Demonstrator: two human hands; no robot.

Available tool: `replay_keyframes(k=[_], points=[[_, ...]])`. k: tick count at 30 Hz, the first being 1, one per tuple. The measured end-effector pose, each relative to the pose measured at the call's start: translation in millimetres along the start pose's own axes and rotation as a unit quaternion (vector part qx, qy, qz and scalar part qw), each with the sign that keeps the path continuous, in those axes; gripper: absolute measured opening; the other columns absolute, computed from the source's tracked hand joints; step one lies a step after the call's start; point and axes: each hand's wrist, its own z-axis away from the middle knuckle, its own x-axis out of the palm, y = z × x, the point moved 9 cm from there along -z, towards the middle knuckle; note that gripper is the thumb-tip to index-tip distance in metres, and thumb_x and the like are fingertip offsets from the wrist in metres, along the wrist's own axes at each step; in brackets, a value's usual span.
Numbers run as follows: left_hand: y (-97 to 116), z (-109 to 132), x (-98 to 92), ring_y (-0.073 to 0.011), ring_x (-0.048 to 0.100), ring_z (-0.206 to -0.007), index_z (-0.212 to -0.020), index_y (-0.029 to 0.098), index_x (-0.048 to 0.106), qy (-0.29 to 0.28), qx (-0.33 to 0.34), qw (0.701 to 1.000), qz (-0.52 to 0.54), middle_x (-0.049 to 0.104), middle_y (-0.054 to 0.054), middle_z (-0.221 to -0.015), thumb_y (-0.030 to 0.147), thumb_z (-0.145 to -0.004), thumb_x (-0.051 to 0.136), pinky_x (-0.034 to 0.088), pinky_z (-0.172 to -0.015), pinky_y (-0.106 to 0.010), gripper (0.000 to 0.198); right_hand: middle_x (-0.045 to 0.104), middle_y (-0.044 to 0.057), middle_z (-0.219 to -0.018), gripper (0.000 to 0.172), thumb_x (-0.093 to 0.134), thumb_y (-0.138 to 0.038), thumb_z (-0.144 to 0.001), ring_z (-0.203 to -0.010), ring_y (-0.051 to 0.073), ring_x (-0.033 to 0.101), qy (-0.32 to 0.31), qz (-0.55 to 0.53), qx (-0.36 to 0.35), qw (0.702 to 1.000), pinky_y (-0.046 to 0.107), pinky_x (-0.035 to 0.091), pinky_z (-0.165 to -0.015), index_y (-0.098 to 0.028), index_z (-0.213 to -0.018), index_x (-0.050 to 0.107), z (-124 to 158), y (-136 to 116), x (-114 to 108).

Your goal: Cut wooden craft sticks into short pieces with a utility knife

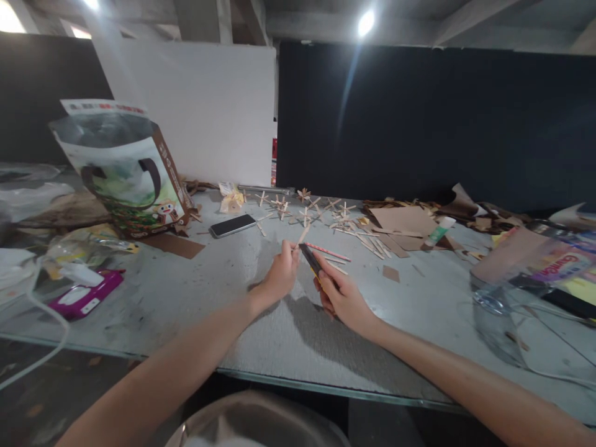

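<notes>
Near the middle of the table, my left hand is closed in a pinch on a thin wooden stick, which points up and away. My right hand is wrapped round a black and yellow utility knife. The knife's front end meets the stick close to my left fingertips; its blade is too small to make out. Just beyond lies a red and white patterned pencil, with loose pale sticks beside it. Behind both hands stand several small star-shaped pieces made of crossed sticks.
A phone lies left of the sticks, near a large open printed bag. At far left is a purple device. Cardboard pieces, a glue stick and a clear plastic bottle occupy the right.
</notes>
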Motion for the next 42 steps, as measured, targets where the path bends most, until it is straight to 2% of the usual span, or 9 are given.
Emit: replay_keyframes(k=[13, 20, 26, 28, 31, 33, 37, 42], points=[[-2, 1, 3.3, -0.0125, 0.043, -0.054, -0.099, 0.023, 0.041, 0.003, 0.008, 0.999, 0.043, 0.045, 0.006, -0.067, 0.052, -0.107, 0.036, 0.032, -0.055, -0.026, 0.03, 0.047, -0.007, -0.074, 0.073, 0.06, -0.052, -0.097, -0.043, 0.007, 0.033, -0.02, -0.08, 0.021, 0.996, 0.021, 0.039, -0.034, -0.031, -0.163, 0.038, -2, 5, 3], [-5, 1, 3.8, -0.0118, 0.044, -0.052, -0.103, 0.021, 0.046, 0.003, 0.011, 0.999, 0.053, 0.045, 0.006, -0.065, 0.048, -0.108, 0.037, 0.031, -0.054, -0.026, 0.029, 0.053, -0.006, -0.077, 0.071, 0.066, -0.048, -0.094, -0.043, 0.006, 0.03, -0.035, -0.152, 0.054, 0.986, 0.02, 0.034, -0.033, -0.033, -0.16, 0.043, -4, 8, 1], [-10, -2, 4.8, -0.0114, 0.043, -0.052, -0.103, 0.022, 0.045, 0.007, 0.011, 0.997, 0.072, 0.044, 0.006, -0.066, 0.048, -0.108, 0.035, 0.03, -0.054, -0.026, 0.028, 0.054, -0.006, -0.077, 0.068, 0.069, -0.045, -0.093, -0.042, 0.005, 0.026, -0.046, -0.202, 0.086, 0.974, 0.018, 0.029, -0.033, -0.032, -0.156, 0.049, -6, 8, -2], [-10, -2, 4.1, -0.0115, 0.043, -0.053, -0.104, 0.022, 0.045, 0.009, 0.012, 0.997, 0.078, 0.046, 0.006, -0.067, 0.048, -0.108, 0.035, 0.031, -0.055, -0.026, 0.028, 0.054, -0.006, -0.077, 0.068, 0.068, -0.046, -0.093, -0.041, 0.005, 0.028, -0.032, -0.181, 0.051, 0.982, 0.019, 0.031, -0.033, -0.031, -0.157, 0.048, -8, 4, -6], [-10, -3, 2.9, -0.0117, 0.044, -0.054, -0.107, 0.022, 0.045, 0.01, 0.009, 0.997, 0.08, 0.047, 0.006, -0.068, 0.05, -0.108, 0.035, 0.032, -0.056, -0.026, 0.03, 0.054, -0.005, -0.079, 0.067, 0.063, -0.049, -0.096, -0.041, 0.005, 0.034, 0.004, -0.099, -0.022, 0.995, 0.02, 0.037, -0.033, -0.03, -0.159, 0.046, -8, -2, -14], [-8, -3, 2.6, -0.0117, 0.043, -0.054, -0.108, 0.021, 0.045, 0.006, 0.011, 0.997, 0.079, 0.046, 0.006, -0.067, 0.05, -0.108, 0.035, 0.032, -0.056, -0.026, 0.031, 0.054, -0.005, -0.081, 0.065, 0.059, -0.05, -0.099, -0.041, 0.005, 0.035, 0.014, -0.043, -0.047, 0.998, 0.02, 0.038, -0.034, -0.031, -0.159, 0.046, -8, -3, -16], [-5, -1, 2.6, -0.0119, 0.043, -0.053, -0.108, 0.021, 0.047, 0.004, 0.018, 0.997, 0.073, 0.046, 0.006, -0.067, 0.05, -0.108, 0.036, 0.03, -0.055, -0.027, 0.031, 0.053, -0.004, -0.084, 0.061, 0.054, -0.048, -0.101, -0.041, 0.004, 0.036, 0.009, 0.019, -0.054, 0.998, 0.02, 0.038, -0.035, -0.031, -0.159, 0.046, -7, 1, -13], [-4, -1, 4.1, -0.0126, 0.044, -0.053, -0.107, 0.021, 0.046, -0.002, 0.026, 0.997, 0.067, 0.046, 0.006, -0.066, 0.048, -0.108, 0.035, 0.031, -0.057, -0.028, 0.029, 0.055, -0.002, -0.085, 0.059, 0.051, -0.047, -0.103, -0.041, 0.005, 0.036, 0.008, 0.033, -0.044, 0.998, 0.02, 0.035, -0.034, -0.032, -0.16, 0.045, -8, 5, -13]])
